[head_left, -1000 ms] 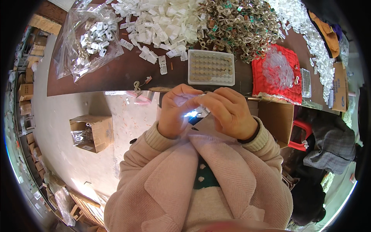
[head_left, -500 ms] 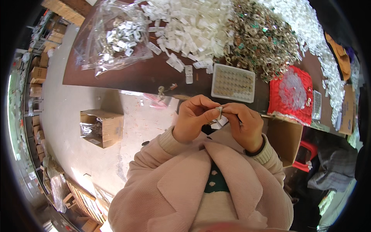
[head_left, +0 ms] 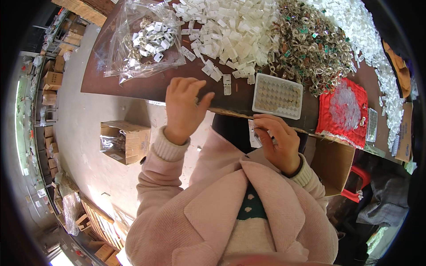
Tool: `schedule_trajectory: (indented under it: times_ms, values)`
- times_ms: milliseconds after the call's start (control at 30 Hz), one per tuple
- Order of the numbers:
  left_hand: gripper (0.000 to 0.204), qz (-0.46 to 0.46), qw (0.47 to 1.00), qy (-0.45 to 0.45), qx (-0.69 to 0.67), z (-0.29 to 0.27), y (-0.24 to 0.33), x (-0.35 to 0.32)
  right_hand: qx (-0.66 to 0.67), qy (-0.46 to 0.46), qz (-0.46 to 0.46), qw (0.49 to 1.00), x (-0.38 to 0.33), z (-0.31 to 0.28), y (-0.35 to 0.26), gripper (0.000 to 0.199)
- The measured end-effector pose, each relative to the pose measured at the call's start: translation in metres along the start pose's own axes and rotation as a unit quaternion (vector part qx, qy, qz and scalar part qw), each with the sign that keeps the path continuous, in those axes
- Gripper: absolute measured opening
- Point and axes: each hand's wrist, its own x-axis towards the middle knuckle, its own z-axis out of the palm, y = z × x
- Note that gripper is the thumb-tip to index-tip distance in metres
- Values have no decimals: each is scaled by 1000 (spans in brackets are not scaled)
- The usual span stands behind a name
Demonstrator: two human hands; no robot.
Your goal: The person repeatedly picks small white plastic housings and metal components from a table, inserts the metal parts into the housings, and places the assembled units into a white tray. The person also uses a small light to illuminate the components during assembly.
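Note:
My left hand [head_left: 183,108] is over the near edge of the brown table, its thumb and fingers apart. A small bit of something shows between thumb and fingers, too little to name; it seems to lie beneath the hand. In front of my coat, my right hand [head_left: 280,142] pinches a small white plastic piece [head_left: 254,134] between thumb and fingertips. Just beyond it stands a clear-white tray [head_left: 255,103] with rows of small round discs. Left of the tray, a single translucent plastic case [head_left: 227,84] lies on the table.
Heaps of translucent cases [head_left: 230,40] and small wired parts with green pieces [head_left: 310,48] cover the far table. A clear bag [head_left: 122,66] holds white pieces. A red cloth [head_left: 326,111] bears clear bits. An open cardboard box [head_left: 137,144] stands on the floor at left.
My hands were together around a small piece. The left has let go, moved left and up to the table edge and spread its fingers; the right keeps the piece.

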Motion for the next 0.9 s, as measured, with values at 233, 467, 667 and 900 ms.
schedule_trajectory:
  times_ms: [233, 467, 667, 900]
  values:
    - [21, -89, 986, -25, -138, 8, 5, -29, 26, 6, -5, 1000, 11, 10, -8, 26]
    - [23, -168, 716, -76, -674, 20, 56, -45, 201, 23, 115, 972, 11, 14, -12, 30]
    - [33, -164, 689, -114, -697, 21, 67, -43, -49, 40, -81, 995, 5, -1, -7, 27]
    - [31, -221, 666, -120, -703, 12, 72, -39, -111, 85, -178, 974, 15, -6, -3, 32]
